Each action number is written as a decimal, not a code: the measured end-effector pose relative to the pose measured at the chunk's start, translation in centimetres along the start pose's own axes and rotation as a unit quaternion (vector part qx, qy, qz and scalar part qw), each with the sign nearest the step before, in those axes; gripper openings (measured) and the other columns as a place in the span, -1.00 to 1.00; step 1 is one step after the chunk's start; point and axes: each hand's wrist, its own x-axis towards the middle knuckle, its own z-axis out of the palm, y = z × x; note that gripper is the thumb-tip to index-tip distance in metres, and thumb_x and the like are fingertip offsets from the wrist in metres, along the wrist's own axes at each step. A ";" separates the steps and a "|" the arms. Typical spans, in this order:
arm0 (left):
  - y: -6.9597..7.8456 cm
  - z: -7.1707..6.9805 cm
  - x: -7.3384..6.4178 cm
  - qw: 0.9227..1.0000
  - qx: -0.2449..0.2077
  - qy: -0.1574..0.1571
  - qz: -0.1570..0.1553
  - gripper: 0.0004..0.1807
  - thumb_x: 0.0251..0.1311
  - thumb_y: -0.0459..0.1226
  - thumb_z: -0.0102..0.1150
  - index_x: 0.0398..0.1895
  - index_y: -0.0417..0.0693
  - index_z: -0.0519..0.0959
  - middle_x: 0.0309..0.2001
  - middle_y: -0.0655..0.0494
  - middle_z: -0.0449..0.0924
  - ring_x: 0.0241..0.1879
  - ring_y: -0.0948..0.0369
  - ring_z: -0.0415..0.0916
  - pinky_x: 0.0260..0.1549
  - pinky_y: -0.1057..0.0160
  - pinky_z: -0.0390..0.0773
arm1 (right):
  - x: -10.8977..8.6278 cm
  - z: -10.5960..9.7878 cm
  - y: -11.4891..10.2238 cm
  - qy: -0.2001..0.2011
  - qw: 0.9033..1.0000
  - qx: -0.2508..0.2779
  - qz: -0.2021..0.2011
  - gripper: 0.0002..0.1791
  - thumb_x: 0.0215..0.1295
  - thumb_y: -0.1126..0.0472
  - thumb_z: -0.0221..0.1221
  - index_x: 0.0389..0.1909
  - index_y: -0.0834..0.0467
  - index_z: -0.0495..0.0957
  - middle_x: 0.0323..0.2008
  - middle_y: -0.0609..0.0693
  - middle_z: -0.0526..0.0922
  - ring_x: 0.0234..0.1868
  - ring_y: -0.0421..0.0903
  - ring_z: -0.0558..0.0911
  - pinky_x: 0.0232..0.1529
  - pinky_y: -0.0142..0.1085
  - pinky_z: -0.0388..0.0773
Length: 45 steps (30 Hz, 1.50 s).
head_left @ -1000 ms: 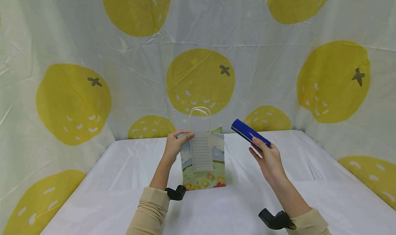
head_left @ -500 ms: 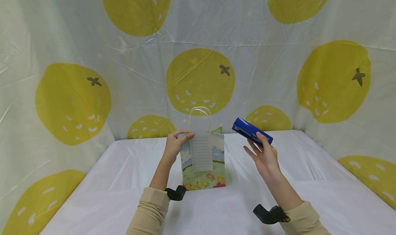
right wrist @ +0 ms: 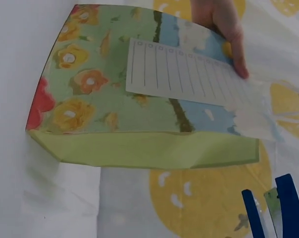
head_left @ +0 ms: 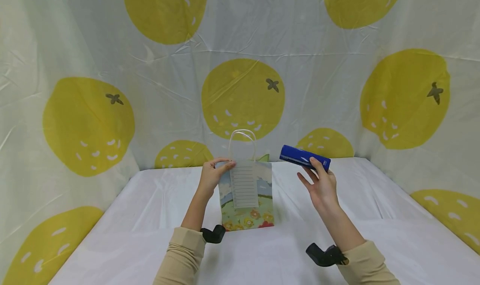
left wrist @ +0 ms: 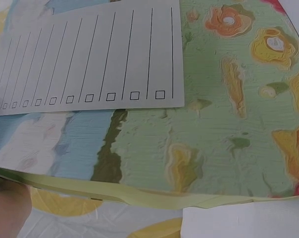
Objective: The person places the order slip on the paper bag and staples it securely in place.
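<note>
A paper gift bag (head_left: pixel 240 218) with painted flowers and hills stands upright on the table. Against its front lies a lined checklist sheet (head_left: pixel 244 187) with small boxes. At the bag's top left edge, the left hand (head_left: pixel 213 177) pinches sheet and bag together, thumb in front. Right of the bag, the right hand (head_left: pixel 324 187) holds a blue stapler (head_left: pixel 300 156) in the air, thumb on its near end, some fingers spread below. In the right wrist view the two arms of the stapler (right wrist: pixel 290 208) stand apart at the lower right.
White twisted handles (head_left: pixel 241 135) rise above the bag. A green leaf-shaped piece (head_left: pixel 264 157) shows behind its top right corner. White cloth covers the table (head_left: pixel 165 210), and a curtain with yellow fruit prints (head_left: pixel 243 99) hangs behind.
The right hand has turned the stapler, now more level, and shifted slightly left and up over the second. Its lower fingers have spread. The left hand, bag and sheet stay put.
</note>
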 end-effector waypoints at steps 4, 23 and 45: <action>0.0 -0.1 0.0 1.000 0.000 -0.001 0.002 -0.72 -0.07 -0.18 0.36 -0.30 -0.15 0.65 -0.32 0.15 0.61 -0.36 0.28 0.54 -0.39 0.29 0.54 | 0.1 0.3 0.0 -0.003 1.000 -0.003 0.000 -0.66 0.23 0.06 0.12 -0.03 0.01 0.27 -0.19 -0.18 0.40 -0.01 -0.24 0.37 0.00 -0.28 0.49; 0.3 -0.3 0.1 1.000 -0.004 0.001 0.003 -0.73 -0.07 -0.18 0.36 -0.31 -0.15 0.65 -0.33 0.15 0.61 -0.36 0.28 0.54 -0.40 0.30 0.54 | 1.4 -0.4 1.3 -0.060 0.995 -0.055 0.053 -0.23 0.16 -0.29 0.00 0.30 -0.03 0.04 -0.13 -0.13 0.37 0.07 -0.21 0.39 0.21 -0.23 0.33; -0.1 -0.1 0.0 1.000 0.004 0.000 0.008 -0.70 -0.10 -0.18 0.37 -0.30 -0.16 0.66 -0.21 0.06 0.60 -0.30 0.25 0.53 -0.34 0.28 0.53 | 0.0 1.8 0.7 -0.108 0.990 -0.018 0.089 -0.22 0.26 -0.33 -0.27 0.35 -0.12 -0.36 0.07 -0.01 0.19 0.21 -0.10 0.26 0.11 -0.27 0.44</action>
